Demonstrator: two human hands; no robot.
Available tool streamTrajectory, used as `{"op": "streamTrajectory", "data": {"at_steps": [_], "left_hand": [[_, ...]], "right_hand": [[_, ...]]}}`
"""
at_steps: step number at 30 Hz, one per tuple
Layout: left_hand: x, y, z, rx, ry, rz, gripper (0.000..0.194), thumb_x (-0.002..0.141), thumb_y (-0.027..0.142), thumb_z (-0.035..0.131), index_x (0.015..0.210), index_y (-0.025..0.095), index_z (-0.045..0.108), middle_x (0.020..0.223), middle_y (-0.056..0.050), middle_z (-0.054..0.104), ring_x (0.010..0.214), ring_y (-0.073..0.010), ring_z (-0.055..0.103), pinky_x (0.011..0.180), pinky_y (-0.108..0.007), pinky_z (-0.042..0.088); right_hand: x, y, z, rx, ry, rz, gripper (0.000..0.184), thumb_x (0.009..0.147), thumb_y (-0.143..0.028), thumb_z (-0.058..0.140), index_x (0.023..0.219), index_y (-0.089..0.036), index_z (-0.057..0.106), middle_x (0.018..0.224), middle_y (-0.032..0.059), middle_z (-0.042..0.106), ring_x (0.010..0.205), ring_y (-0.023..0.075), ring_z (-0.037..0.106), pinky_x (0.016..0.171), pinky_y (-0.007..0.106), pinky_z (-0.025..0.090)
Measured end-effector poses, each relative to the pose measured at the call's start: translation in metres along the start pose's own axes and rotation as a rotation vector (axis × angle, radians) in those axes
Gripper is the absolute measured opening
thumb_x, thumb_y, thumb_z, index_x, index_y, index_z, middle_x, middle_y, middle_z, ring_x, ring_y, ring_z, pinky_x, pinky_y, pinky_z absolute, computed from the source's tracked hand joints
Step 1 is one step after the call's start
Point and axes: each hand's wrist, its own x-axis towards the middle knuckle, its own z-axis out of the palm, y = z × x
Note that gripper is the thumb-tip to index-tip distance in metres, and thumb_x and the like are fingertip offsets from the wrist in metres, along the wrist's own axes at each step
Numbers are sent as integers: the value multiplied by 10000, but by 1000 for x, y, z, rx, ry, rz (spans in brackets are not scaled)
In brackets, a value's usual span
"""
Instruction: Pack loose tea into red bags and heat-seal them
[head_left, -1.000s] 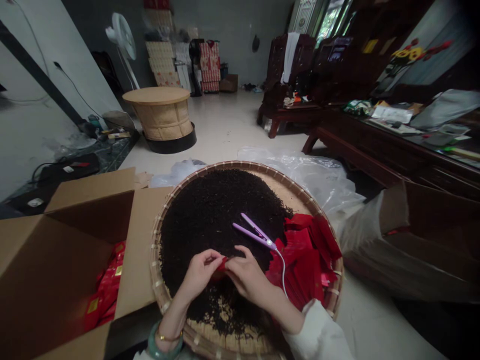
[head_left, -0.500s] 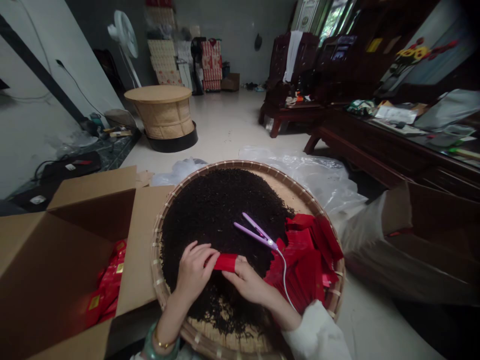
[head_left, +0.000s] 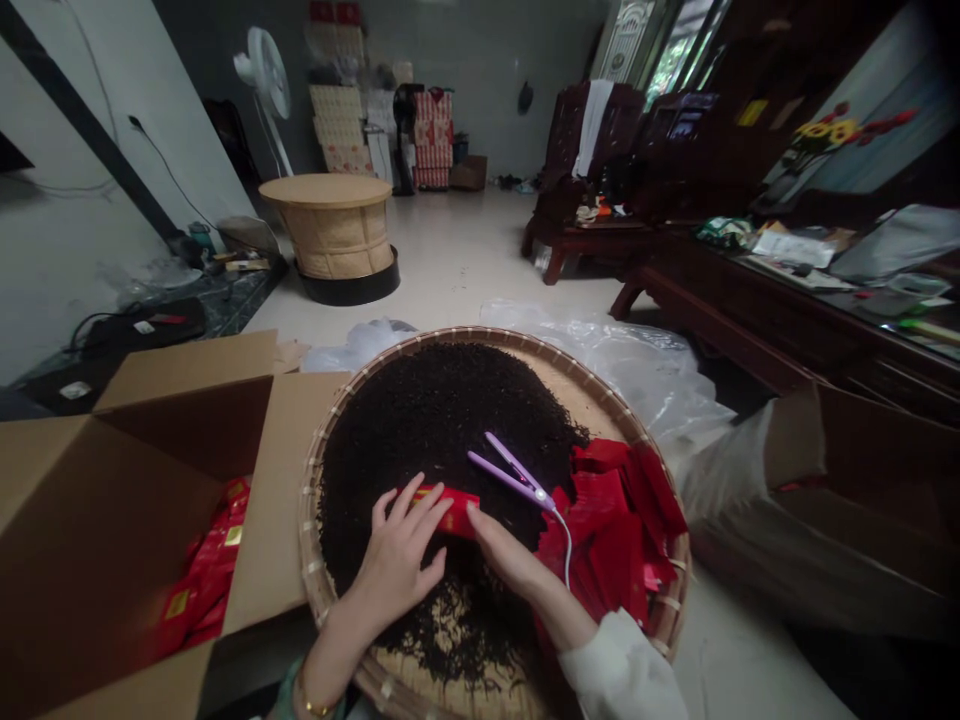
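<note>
A small red packet (head_left: 457,515) with yellow print is held over dark dried leaves, which look like tea (head_left: 442,410), in a round woven bamboo tray (head_left: 319,560). My right hand (head_left: 514,560) grips the packet's right end, thumb on top and its other fingers mostly hidden. Spread fingers of my left hand (head_left: 401,560) lie across the packet's left part, with the thumb apart. Just beyond, a purple mini flat iron (head_left: 517,475) with a white cord rests on the leaves, jaws apart. Flat red packets (head_left: 611,530) are piled on the tray's right side.
On the left, an open cardboard box (head_left: 292,500) contains several red packets (head_left: 214,560). Another open carton (head_left: 795,440) stands at right. Plastic sheeting (head_left: 637,360) lies on the floor behind the tray. Farther back are a round stool-like table (head_left: 330,190) and a dark wooden table (head_left: 720,310).
The packet has turned so its printed side shows and tilts. My left hand has gone from pinching its end to spread fingers over it. The right hand still holds the right end.
</note>
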Motion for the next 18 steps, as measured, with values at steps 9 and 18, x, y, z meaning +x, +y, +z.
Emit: {"op": "streamTrajectory", "data": {"at_steps": [9, 18], "left_hand": [[2, -11, 3, 45, -71, -81, 569, 758, 30, 547, 1297, 207, 498, 1307, -109, 584, 1209, -275, 484, 913, -427, 359], [-10, -15, 10, -40, -111, -113, 700, 690, -7, 582, 1339, 216, 440, 1272, -102, 578, 1116, -284, 492, 933, -474, 427]], "right_hand": [[6, -12, 17, 344, -54, 130, 585, 760, -684, 537, 1016, -177, 680, 1050, 93, 689, 1101, 238, 543, 1013, 410, 328], [18, 3, 16, 153, 185, 162, 507, 661, -641, 668, 686, -135, 671, 574, -18, 586, 561, 114, 426, 614, 266, 308]]}}
